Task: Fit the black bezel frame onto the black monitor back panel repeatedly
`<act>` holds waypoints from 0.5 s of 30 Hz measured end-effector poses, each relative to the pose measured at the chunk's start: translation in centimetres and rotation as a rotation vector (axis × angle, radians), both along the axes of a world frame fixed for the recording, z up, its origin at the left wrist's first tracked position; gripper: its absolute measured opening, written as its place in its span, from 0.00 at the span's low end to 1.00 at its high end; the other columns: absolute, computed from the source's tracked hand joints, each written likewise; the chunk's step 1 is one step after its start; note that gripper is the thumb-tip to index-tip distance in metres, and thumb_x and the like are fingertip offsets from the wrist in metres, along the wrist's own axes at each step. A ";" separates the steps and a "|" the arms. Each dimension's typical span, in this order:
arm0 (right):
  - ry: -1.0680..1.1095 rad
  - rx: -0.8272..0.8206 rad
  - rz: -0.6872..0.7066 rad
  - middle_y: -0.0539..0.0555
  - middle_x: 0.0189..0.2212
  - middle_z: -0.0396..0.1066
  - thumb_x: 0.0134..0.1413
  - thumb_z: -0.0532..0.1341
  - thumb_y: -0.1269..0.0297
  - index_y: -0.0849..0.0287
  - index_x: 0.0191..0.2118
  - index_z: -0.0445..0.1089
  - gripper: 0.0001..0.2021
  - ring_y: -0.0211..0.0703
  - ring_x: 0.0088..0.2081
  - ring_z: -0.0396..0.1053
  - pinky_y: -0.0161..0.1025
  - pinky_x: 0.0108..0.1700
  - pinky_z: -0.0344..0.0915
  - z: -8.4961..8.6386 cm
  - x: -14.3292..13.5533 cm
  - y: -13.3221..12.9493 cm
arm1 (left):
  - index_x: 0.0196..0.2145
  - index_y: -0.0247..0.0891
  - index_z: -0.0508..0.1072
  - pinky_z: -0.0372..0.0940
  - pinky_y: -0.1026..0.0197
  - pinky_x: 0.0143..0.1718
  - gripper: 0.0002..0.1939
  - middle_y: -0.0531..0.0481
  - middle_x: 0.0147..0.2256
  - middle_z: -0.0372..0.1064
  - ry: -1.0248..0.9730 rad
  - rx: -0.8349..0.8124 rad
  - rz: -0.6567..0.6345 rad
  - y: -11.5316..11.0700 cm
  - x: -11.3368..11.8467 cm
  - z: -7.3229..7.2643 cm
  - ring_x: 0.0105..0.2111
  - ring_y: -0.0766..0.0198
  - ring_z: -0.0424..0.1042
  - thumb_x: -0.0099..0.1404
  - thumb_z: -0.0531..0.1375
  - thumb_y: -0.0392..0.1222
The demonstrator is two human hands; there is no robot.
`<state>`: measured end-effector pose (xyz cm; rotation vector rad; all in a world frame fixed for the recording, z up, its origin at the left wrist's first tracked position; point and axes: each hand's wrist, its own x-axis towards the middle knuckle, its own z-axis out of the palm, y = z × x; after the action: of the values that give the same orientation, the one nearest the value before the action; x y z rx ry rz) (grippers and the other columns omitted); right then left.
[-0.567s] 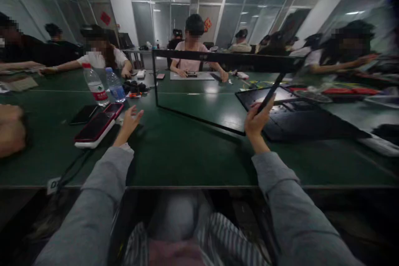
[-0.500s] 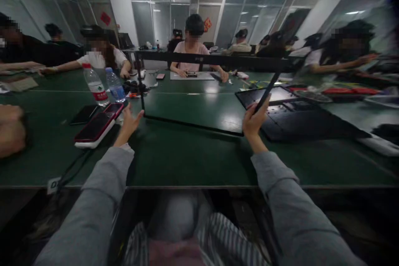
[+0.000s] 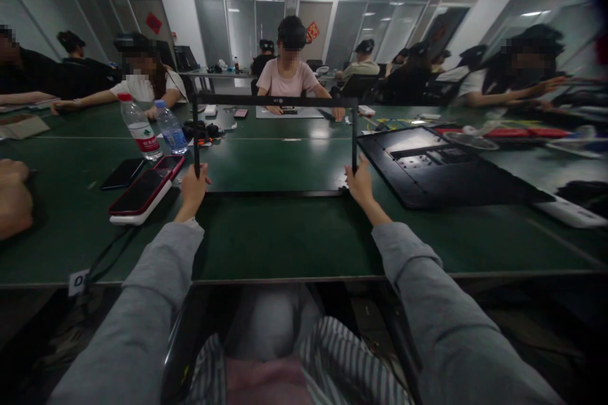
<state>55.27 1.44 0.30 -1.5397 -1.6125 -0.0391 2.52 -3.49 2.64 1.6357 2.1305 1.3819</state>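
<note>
A thin black rectangular frame (image 3: 275, 193), like a screen bezel, stands upright over the green table, its middle open so the table shows through. My left hand (image 3: 194, 191) is closed around its left side near the lower corner. On the opposite side, my right hand (image 3: 361, 183) grips the right edge near the bottom. A small pale marking sits at the middle of the top bar. To the right of my right hand lies a large black panel (image 3: 427, 186) with a partly shiny surface, flat on the table.
Left of my hands are a phone in a red case (image 3: 145, 190) on a white block, a dark phone (image 3: 122, 174) and two water bottles (image 3: 142, 130). A co-worker's hand (image 3: 14, 196) rests at the far left. Another person (image 3: 287, 79) sits opposite across the green table (image 3: 285, 240).
The frame has swung round from a slant to face me squarely. My left hand, open beside it before, now grips its left side. My right hand has shifted left with it.
</note>
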 end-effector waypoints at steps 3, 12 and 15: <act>0.034 -0.129 -0.086 0.62 0.38 0.79 0.66 0.56 0.54 0.62 0.62 0.68 0.25 0.58 0.40 0.76 0.53 0.49 0.72 -0.3 0.1 -0.1 | 0.51 0.36 0.81 0.69 0.52 0.50 0.20 0.40 0.40 0.82 0.127 -0.073 0.057 0.2 -0.3 -0.3 0.45 0.48 0.80 0.72 0.58 0.51; -0.023 -0.205 -0.138 0.64 0.42 0.75 0.59 0.62 0.57 0.62 0.51 0.79 0.20 0.56 0.46 0.72 0.51 0.53 0.69 -0.6 1.3 0.0 | 0.54 0.35 0.84 0.68 0.50 0.52 0.24 0.34 0.51 0.79 0.392 -0.255 0.059 0.0 -0.3 -1.0 0.52 0.44 0.76 0.71 0.60 0.52; -0.049 -0.272 -0.146 0.64 0.42 0.74 0.59 0.64 0.59 0.64 0.50 0.80 0.19 0.56 0.46 0.71 0.52 0.55 0.69 -0.7 1.4 0.0 | 0.53 0.34 0.84 0.69 0.50 0.52 0.25 0.32 0.51 0.78 0.443 -0.329 0.038 0.1 -0.4 -1.1 0.52 0.43 0.75 0.71 0.60 0.54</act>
<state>56.67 1.43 -0.36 -1.8764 -1.5908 0.0655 2.16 -3.42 1.51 1.8952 2.4598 0.6594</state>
